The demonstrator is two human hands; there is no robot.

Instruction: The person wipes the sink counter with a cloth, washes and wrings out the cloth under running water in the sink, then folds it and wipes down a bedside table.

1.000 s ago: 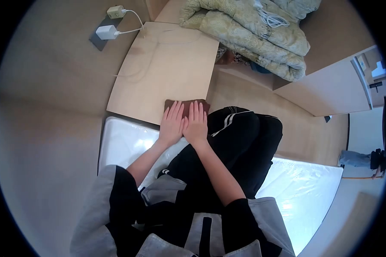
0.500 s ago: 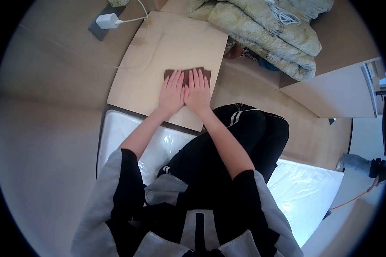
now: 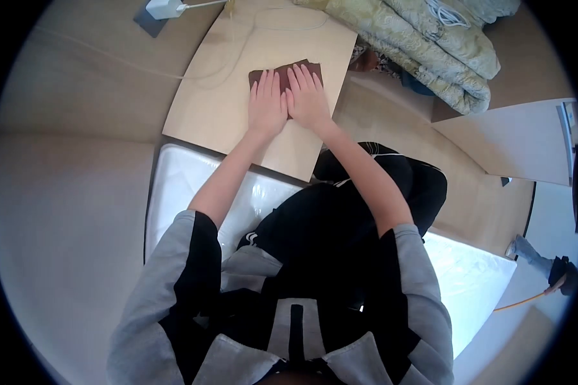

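Note:
A brown folded cloth [image 3: 281, 72] lies on the pale wooden tabletop [image 3: 205, 109]. My left hand [image 3: 266, 106] rests flat on its left part, fingers stretched away from me. Beside it, my right hand [image 3: 308, 99] presses flat on the right part of the cloth, its fingers slightly spread. The two thumbs come close together in the middle. Much of the cloth is hidden under both hands; its far edge and upper corners show beyond the fingertips.
A white charger [image 3: 165, 8] sits in a wall socket at top left, its thin cable trailing across the tabletop. A folded patterned quilt [image 3: 424, 45] lies at upper right. Plastic-wrapped white mattress [image 3: 186, 173] surrounds my legs. Another person's leg [image 3: 533, 253] shows at far right.
Both hands have slid forward, away from me, with the brown cloth under them. My view has also shifted a little.

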